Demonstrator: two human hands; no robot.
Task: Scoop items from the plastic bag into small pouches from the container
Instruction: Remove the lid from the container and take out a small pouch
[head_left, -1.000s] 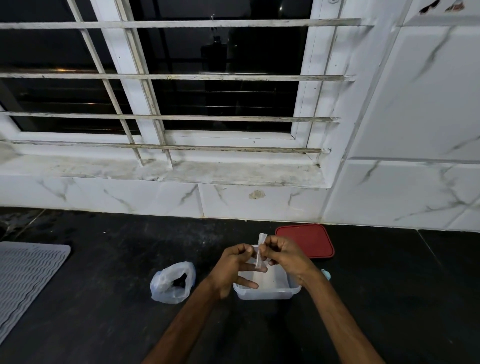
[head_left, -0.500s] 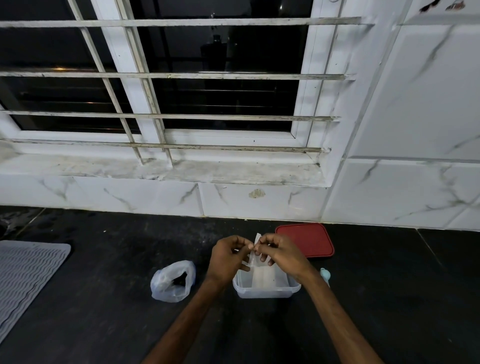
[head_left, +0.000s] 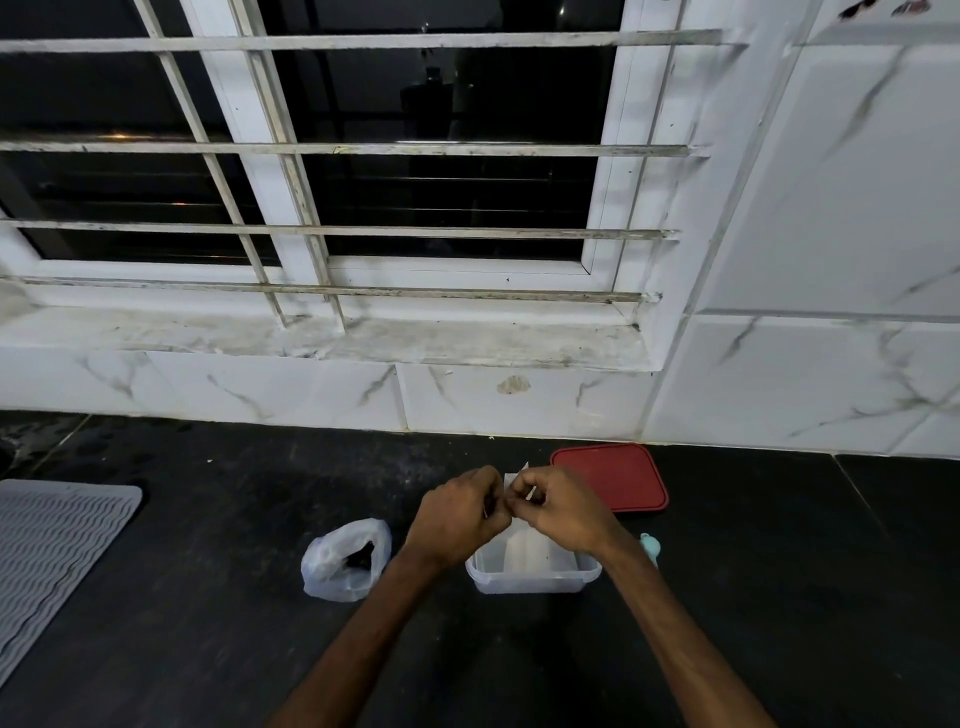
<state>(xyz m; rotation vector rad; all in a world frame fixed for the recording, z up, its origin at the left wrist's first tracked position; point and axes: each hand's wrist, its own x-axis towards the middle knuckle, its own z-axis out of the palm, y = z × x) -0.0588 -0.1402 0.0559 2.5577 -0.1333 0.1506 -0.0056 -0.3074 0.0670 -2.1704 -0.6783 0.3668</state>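
Observation:
My left hand (head_left: 460, 514) and my right hand (head_left: 558, 512) meet just above the clear plastic container (head_left: 530, 577), and both pinch one small clear pouch (head_left: 518, 475) whose top edge pokes up between the fingertips. More pale pouches lie inside the container. To its left on the dark counter sits a crumpled white plastic bag (head_left: 345, 561) with its mouth open and dark contents inside. Most of the held pouch is hidden by my fingers.
A red lid (head_left: 615, 475) lies flat behind the container near the wall. A small pale blue object (head_left: 650, 546) peeks out by my right wrist. A grey ribbed mat (head_left: 52, 551) covers the counter's left edge. The tiled wall and window sill stand close behind.
My hands have drawn closer together over the container, and my left fingers, spread a second ago, have closed onto the pouch. The pouch now shows less above my fingers.

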